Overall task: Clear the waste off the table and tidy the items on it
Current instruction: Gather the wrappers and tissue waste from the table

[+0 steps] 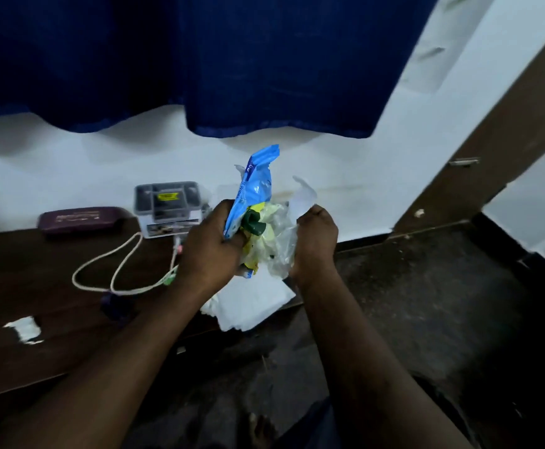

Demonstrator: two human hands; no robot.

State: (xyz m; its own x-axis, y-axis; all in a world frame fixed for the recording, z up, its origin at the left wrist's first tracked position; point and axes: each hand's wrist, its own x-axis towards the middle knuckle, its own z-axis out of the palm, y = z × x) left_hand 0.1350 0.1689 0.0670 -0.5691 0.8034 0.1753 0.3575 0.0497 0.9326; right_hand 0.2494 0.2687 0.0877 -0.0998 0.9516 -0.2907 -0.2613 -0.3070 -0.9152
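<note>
My left hand (211, 244) grips a blue wipes wrapper (253, 189) together with yellow and green scraps (254, 225), held above the right end of the dark wooden table (38, 319). My right hand (315, 241) is closed on a crumpled clear plastic bag (281, 241) and a white paper scrap (303, 199), pressed against the same bundle. Under both hands a white sheet or bag (251, 306) lies on the table's corner. A torn white paper piece (25, 328) lies near the table's front left.
A maroon case (80, 218) and a clear plastic box (167, 205) stand at the table's back against the white wall. A cream cable (119, 270) loops across the middle, beside a small dark object (112, 303). Blue curtain (200, 59) hangs above; dark floor (426, 303) lies right.
</note>
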